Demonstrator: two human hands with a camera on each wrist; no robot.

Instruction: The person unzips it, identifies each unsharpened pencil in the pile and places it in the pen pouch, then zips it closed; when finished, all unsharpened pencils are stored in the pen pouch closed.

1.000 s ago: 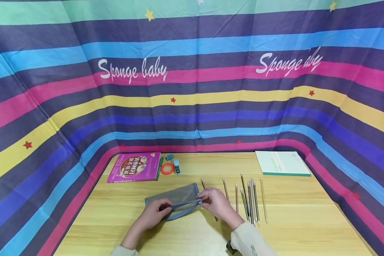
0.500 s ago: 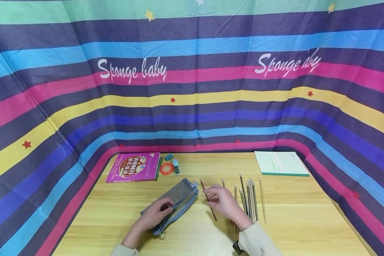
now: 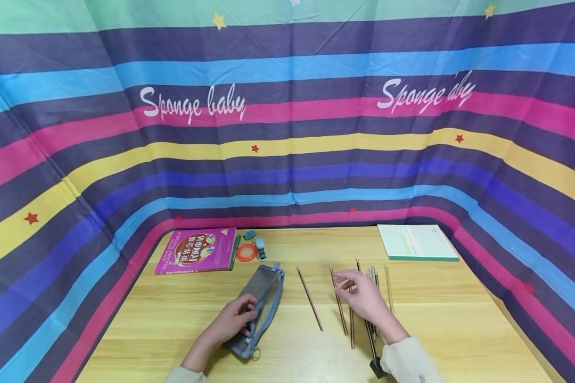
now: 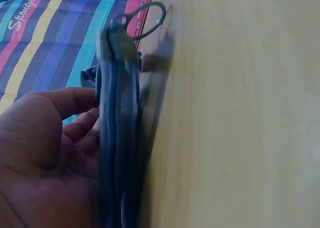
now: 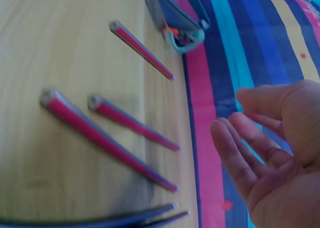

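A grey-blue mesh zip pencil case (image 3: 273, 306) stands tilted on the table, its zip side open and a ring at the near end. My left hand (image 3: 230, 322) grips its left side; in the left wrist view, thumb and fingers pinch the case edge (image 4: 117, 148). My right hand (image 3: 364, 300) hovers over the pencils, fingers loosely bent and holding nothing. Below and left of it lie three reddish-brown pencils, the leftmost pencil (image 3: 310, 299) apart from the others. Several dark pencils (image 3: 368, 332) are partly hidden under the right hand and wrist.
At the back left lie a purple book (image 3: 196, 250), an orange tape roll (image 3: 246, 252), a small glue bottle (image 3: 261, 250) and a blue sharpener-like item (image 3: 250, 234). A pale green notebook (image 3: 417, 242) lies at the back right. Striped cloth (image 3: 287, 117) surrounds the table.
My right hand has let go of the pencil case's zip end and moved right, over the pencils. The case has swung from lying sideways to pointing away, still in my left hand.
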